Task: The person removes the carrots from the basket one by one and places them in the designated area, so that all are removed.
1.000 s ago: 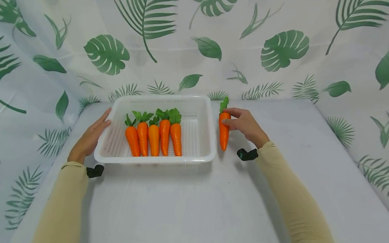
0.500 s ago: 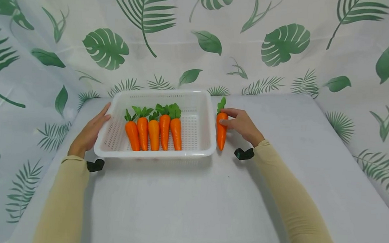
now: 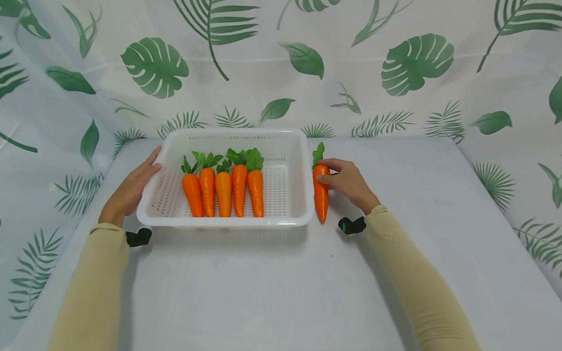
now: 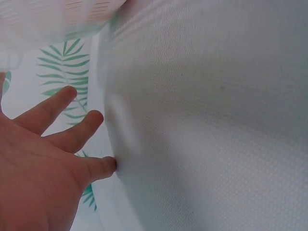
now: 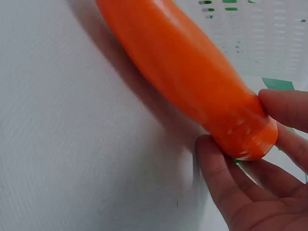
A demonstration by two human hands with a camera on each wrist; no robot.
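Carrots with green tops, several in number, lie side by side in a white perforated plastic basket (image 3: pixel 285 227); the rightmost carrot in it (image 3: pixel 256 193) points its tip toward me. Against the basket's left side rests my left hand (image 3: pixel 132 188), its fingers straight; the left wrist view shows that hand (image 4: pixel 43 168) with fingers spread below the basket wall (image 4: pixel 57 21). Just outside the basket's right wall, my right hand (image 3: pixel 350 185) pinches another carrot (image 3: pixel 321 191) near its leafy end. In the right wrist view, thumb and fingers hold this carrot (image 5: pixel 183 67) at its thick end.
A white cloth-covered table (image 3: pixel 254 292) lies under everything. Behind it and at both sides hangs a white curtain (image 3: pixel 347 45) printed with green leaves. Small dark wrist cameras, left (image 3: pixel 139 237) and right (image 3: pixel 352 225), stick out from the wrists.
The carrot in my right hand has come slightly toward me and closer to the basket's right wall. My left hand stays against the basket. The head view has tilted a little.
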